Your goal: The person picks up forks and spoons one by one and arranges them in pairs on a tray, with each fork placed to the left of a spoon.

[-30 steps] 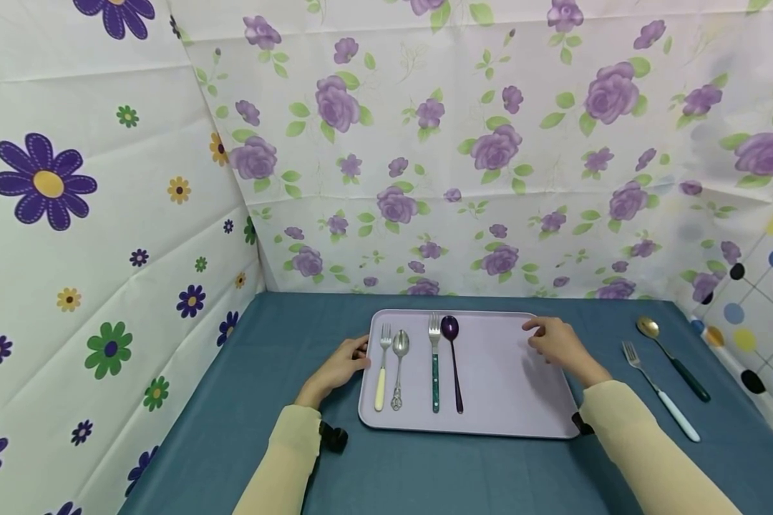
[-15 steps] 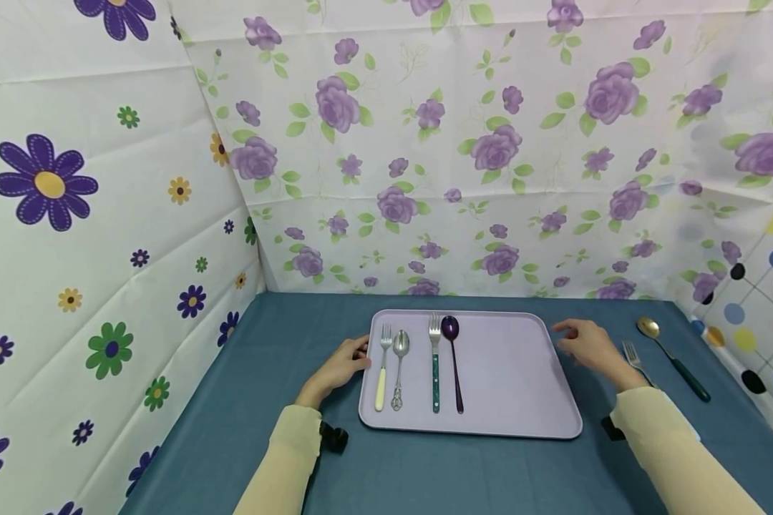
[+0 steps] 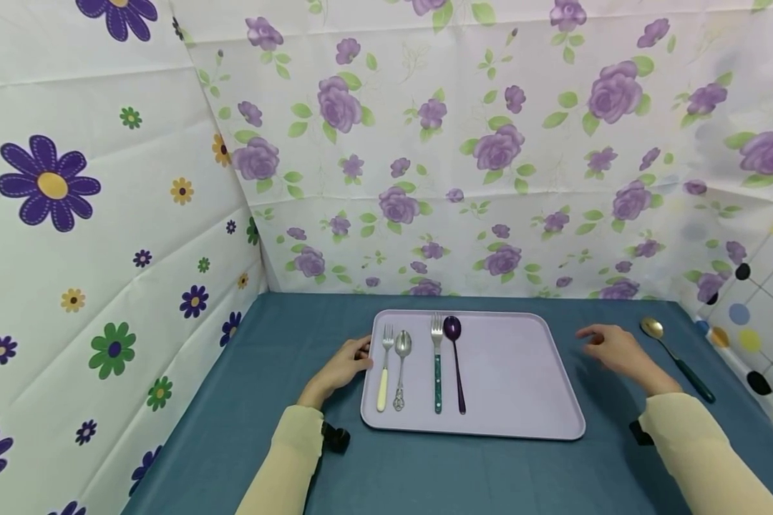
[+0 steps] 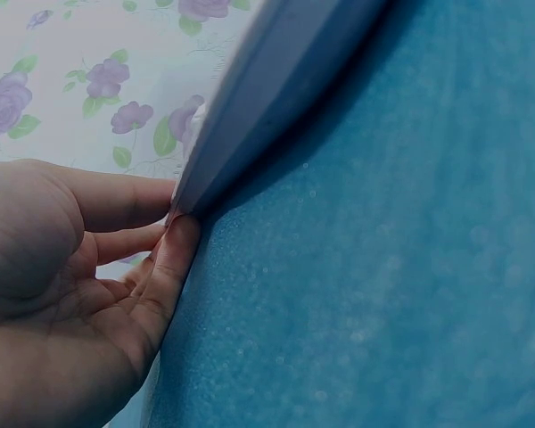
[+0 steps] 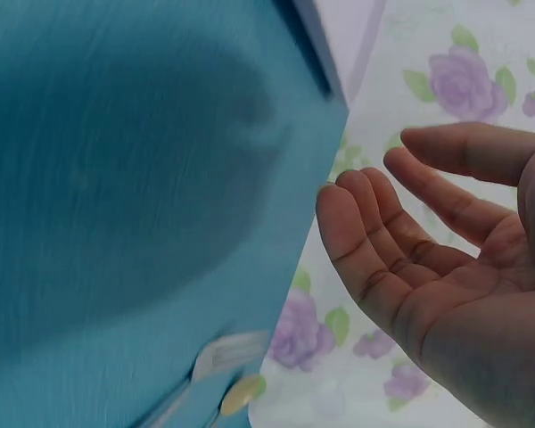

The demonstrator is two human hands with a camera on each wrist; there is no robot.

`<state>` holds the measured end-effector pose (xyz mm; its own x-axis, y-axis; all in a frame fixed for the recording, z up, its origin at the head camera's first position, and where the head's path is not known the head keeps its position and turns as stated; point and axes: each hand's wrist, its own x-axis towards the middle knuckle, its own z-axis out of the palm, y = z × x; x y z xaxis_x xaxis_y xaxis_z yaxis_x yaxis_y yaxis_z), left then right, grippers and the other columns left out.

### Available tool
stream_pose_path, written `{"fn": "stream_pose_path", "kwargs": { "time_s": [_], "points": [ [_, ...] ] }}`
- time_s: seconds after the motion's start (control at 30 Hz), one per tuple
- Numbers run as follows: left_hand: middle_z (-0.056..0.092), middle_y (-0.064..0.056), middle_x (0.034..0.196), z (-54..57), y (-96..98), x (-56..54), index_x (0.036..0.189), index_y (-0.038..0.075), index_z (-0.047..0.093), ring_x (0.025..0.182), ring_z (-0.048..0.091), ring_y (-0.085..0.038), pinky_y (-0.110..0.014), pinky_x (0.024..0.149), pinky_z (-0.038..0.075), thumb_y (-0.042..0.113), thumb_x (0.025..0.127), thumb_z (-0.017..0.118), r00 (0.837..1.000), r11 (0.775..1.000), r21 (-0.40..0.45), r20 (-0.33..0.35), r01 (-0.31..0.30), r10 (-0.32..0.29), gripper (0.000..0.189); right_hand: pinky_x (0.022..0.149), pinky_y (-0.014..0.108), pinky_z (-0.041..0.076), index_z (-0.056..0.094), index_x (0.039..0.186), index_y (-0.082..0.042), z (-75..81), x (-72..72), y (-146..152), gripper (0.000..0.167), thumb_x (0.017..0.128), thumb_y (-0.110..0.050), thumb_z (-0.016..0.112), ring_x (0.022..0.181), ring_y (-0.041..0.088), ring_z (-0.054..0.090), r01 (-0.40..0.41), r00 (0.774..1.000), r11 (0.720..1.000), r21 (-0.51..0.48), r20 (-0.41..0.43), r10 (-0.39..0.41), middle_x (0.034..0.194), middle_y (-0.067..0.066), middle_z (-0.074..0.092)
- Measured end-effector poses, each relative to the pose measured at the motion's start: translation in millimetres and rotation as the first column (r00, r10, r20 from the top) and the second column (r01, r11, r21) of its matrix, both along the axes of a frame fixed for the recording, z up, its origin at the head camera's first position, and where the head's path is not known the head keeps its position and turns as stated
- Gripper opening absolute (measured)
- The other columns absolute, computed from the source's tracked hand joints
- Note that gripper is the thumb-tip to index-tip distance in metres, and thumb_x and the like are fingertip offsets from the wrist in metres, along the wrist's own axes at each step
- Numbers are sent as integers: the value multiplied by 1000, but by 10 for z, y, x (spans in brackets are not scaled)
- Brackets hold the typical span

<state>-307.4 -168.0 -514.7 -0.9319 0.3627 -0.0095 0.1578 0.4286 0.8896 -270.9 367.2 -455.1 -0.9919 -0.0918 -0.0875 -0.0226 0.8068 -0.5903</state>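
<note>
A lilac tray (image 3: 515,379) lies on the table, and my left hand (image 3: 341,368) pinches its left rim between thumb and fingers (image 4: 174,250). On the tray, from the left, are a fork with a cream handle (image 3: 383,379), an ornate silver spoon (image 3: 400,372), a fork with a green handle (image 3: 437,372) and a dark purple spoon (image 3: 457,357). My right hand (image 3: 618,350) hovers right of the tray, fingers loosely bent around nothing. Below it lies another fork (image 5: 232,352), hidden by the hand and arm in the head view.
A gold spoon with a dark green handle (image 3: 673,354) lies on the blue tablecloth (image 3: 464,472) at the far right. Flower-printed cloth (image 3: 457,150) stands behind the table, with more patterned cloth at both sides.
My right hand has moved right, from over the tray's right edge to over the loose fork, which it now covers in the head view. The left hand stays at the rim.
</note>
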Motion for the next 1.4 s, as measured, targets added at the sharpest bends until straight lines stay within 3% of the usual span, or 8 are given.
{"fn": "stream_pose_path", "kwargs": {
  "time_s": [0.33,0.6,1.0,1.17,1.4],
  "points": [
    [51,-17,129,24,3,15,158,-3,39,108,49,-26,-47,99,40,0,103,57,1000,1000,-14,-6,-12,12,58,65,44,57,59,132,14,-2,31,166,38,101,-7,57,85,36,65,-11,1000,1000,14,-24,12,110,33,63],
    [53,-18,125,8,-1,-6,158,-4,38,104,50,-24,-45,95,40,-2,102,57,1000,1000,11,-5,13,-12,59,63,42,55,57,134,15,30,91,342,39,102,-7,55,82,34,66,-21,999,998,53,-26,23,110,33,63],
    [52,-17,128,21,0,8,158,-5,38,109,49,-25,-46,100,40,-1,102,56,1000,1000,-18,-11,-8,8,59,62,41,52,60,130,16,2,140,606,37,100,-6,56,78,29,63,18,997,993,116,-81,-9,102,27,64],
    [52,-18,128,5,-5,-3,158,-5,38,109,49,-26,-46,100,39,-1,102,56,1000,1000,-19,-9,-7,7,59,69,50,54,63,126,16,-33,147,700,35,99,-7,59,88,42,64,26,996,987,160,-92,-11,105,32,64],
    [51,-18,128,15,5,5,158,-4,38,109,49,-27,-46,100,39,-1,102,57,1000,1000,-15,-5,-7,7,59,76,59,53,61,128,17,-64,184,773,38,101,-9,57,103,58,58,50,998,981,188,-44,-43,114,42,60]
  ]
}}
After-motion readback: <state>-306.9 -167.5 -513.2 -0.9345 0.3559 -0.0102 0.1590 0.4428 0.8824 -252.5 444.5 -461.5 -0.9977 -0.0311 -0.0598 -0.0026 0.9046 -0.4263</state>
